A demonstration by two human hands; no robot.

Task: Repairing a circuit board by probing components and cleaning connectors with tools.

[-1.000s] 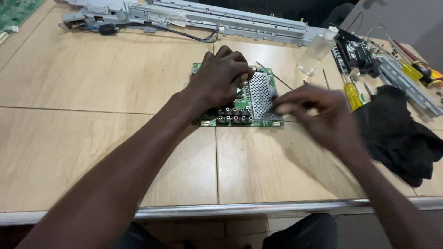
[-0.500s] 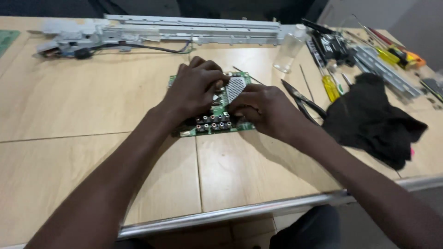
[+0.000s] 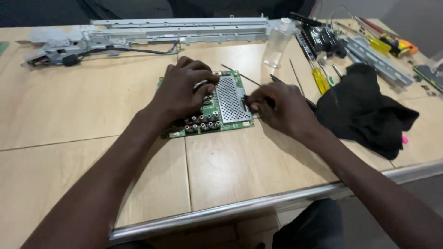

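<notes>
The circuit board (image 3: 210, 108) is green, with a silver perforated metal plate (image 3: 232, 97) and a row of coloured sockets (image 3: 201, 126). Near the pale wood table's (image 3: 69, 115) right edge lie a black cloth (image 3: 364, 108) and a yellow-handled screwdriver (image 3: 320, 78).

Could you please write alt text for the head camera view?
A person's left hand presses on a green circuit board on a wooden table, while the right hand works at its edge. Screwdrivers and a black cloth lie to the right.
</notes>
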